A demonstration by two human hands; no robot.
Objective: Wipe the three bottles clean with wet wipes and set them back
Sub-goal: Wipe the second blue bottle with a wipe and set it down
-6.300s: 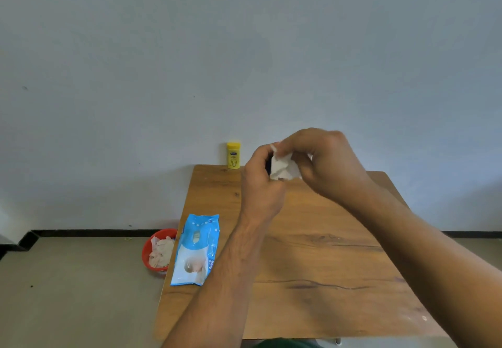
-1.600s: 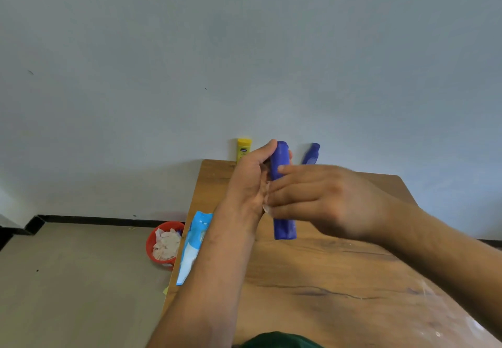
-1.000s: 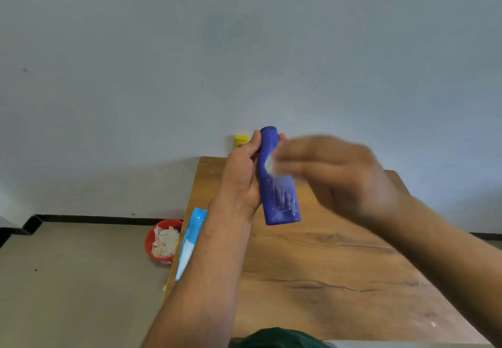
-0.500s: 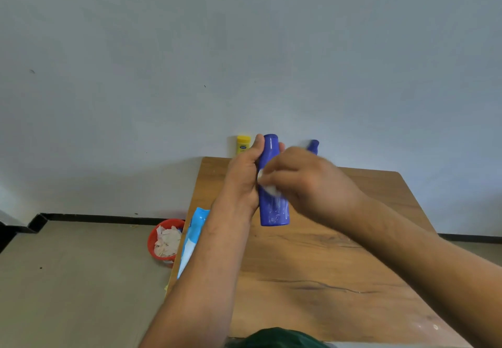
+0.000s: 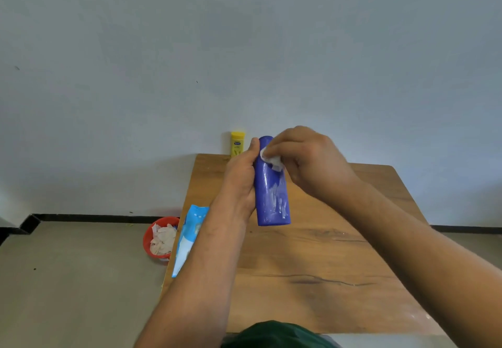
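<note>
Bottle (image 5: 272, 198) is upright, gripped from the left by the left hand (image 5: 239, 182). Right hand (image 5: 309, 160) pinches a wipe (image 5: 271, 159) against its top.

Plain room with a pale wall, a wooden tabletop and a bare floor.
A smooth, pale grey-blue wall (image 5: 244, 48) fills the view from 9 through 12 to 3 o'clock, evenly lit, with a few small dark specks. A brown wood-grain tabletop (image 5: 312, 266) spreads from the centre toward 5 o'clock, its far edge close to the wall. Grey-beige floor (image 5: 68, 279) lies at 8 o'clock. A black skirting strip (image 5: 95, 217) runs along the wall's foot at 9 and 3 o'clock.
</note>
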